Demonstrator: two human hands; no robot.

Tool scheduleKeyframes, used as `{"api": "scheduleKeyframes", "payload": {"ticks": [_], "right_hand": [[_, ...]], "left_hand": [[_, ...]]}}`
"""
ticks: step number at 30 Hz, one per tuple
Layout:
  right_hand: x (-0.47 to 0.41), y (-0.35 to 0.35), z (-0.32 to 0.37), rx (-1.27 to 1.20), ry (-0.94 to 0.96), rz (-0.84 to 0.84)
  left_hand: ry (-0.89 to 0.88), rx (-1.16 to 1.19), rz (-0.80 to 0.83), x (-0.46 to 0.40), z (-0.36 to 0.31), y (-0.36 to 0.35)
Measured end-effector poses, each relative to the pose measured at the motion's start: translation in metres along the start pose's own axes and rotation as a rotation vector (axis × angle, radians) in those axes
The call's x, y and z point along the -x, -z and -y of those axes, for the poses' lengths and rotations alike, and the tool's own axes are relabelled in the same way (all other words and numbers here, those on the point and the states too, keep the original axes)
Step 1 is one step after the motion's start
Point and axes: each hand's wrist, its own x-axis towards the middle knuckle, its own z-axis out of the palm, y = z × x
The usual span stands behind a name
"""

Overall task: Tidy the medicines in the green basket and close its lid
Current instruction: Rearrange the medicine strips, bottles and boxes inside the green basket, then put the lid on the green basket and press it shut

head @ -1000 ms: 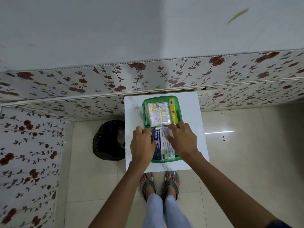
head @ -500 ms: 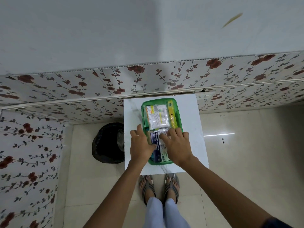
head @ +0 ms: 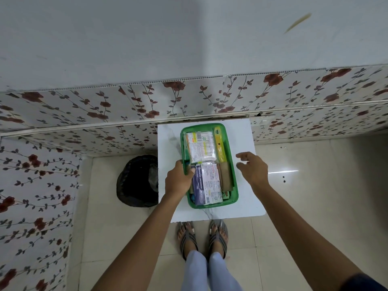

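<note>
Green basket [head: 234,186] sat lidless on a small white table [head: 251,143], pushed against a wall panelled in a red-flower print [head: 126,101]. My left hand [head: 178,181] gripped the basket's left rim, thumb hooked inside. My right hand [head: 253,170] hovered just off the right rim, fingers spread, holding nothing. Inside: a purple dressings box [head: 206,184] at the near end, a clear packet [head: 201,148] at the far end, a yellow tube [head: 219,145] beside it. Pale glossy floor tiles [head: 304,196]; black bin [head: 137,182] left of the table.
</note>
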Motion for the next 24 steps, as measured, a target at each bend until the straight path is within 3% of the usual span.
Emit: {"api": "scheduleKeyframes", "payload": {"ticks": [6,18,24], "right_hand": [[-0.003,-0.011,-0.002,-0.136,-0.077,-0.02],[-0.007,-0.037,0.006,0.248,-0.022,0.229],[-0.005,-0.053,0.004,0.414,0.068,0.173]], "left_hand": [[-0.005,0.084,-0.041,-0.001,-0.001,0.006],[0.07,0.521,-0.137,0.016,0.039,0.052],[0.027,0.59,-0.169,0.021,0.041,0.081]]}}
